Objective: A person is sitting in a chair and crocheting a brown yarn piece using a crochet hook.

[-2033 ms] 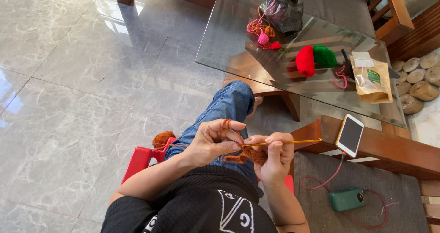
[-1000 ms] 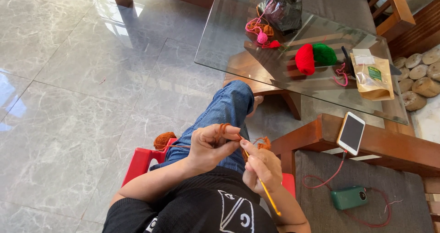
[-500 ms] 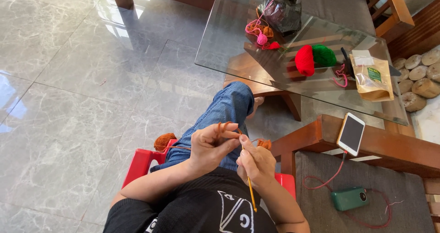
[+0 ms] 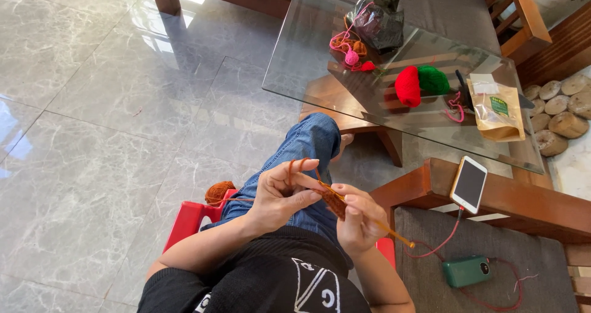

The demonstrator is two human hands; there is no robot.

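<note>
A small brown crochet piece point(image 4: 335, 205) is pinched by the left hand point(image 4: 280, 196), with brown yarn point(image 4: 295, 165) looped over its fingers. An orange crochet hook point(image 4: 375, 222) is gripped in the right hand point(image 4: 357, 220). A brown yarn ball point(image 4: 218, 193) lies on the floor to the left.

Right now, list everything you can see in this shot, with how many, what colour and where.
yarn ball: one, rust orange, on the floor by the red stool
red stool: one, red, under the person
crochet piece: one, rust orange, between the hands
crochet hook: one, orange, in the right hand
glass table: one, clear top on wood
red yarn ball: one, on the table
green yarn ball: one, beside the red one
plastic bag: one, dark, table's far end
paper pouch: one, tan, table's right edge
phone: one, white, on the wooden armrest
power bank: one, green, on the grey cushion
left hand: yarn looped over fingers
right hand: holding the hook
</note>
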